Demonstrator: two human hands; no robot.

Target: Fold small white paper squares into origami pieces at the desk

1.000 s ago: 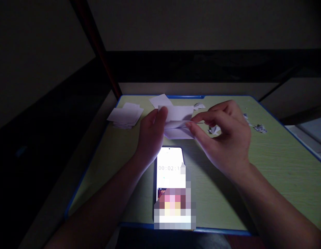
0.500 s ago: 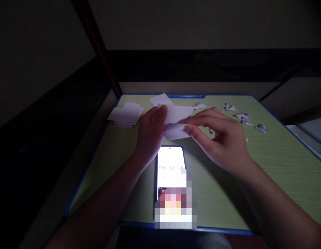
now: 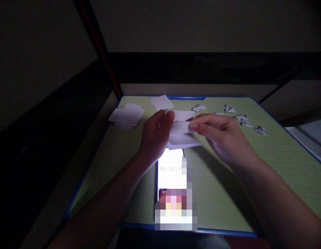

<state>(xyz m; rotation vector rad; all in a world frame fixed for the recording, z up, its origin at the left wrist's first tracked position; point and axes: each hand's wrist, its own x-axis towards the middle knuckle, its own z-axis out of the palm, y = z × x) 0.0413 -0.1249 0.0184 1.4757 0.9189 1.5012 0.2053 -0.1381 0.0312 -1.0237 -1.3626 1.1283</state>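
Note:
A white sheet of paper (image 3: 181,139), creased into sections, is held up above the far end of a lit phone. My left hand (image 3: 157,133) grips its left edge, thumb on top and the other fingers hidden behind. At the right side, my right hand (image 3: 220,135) pinches a fold of the same paper between thumb and forefinger. The phone (image 3: 169,176) lies on the table below the hands and shows a running timer; its lower part is blurred out.
A stack of white paper (image 3: 126,116) lies at the table's far left, with one loose sheet (image 3: 162,102) near the back edge. Several small folded paper pieces (image 3: 240,118) are scattered at the back right. The green table (image 3: 266,180) has a blue rim.
My right fingers have pressed a fold of the paper up toward my left thumb, so a lower flap now shows beneath. Both hands have shifted slightly.

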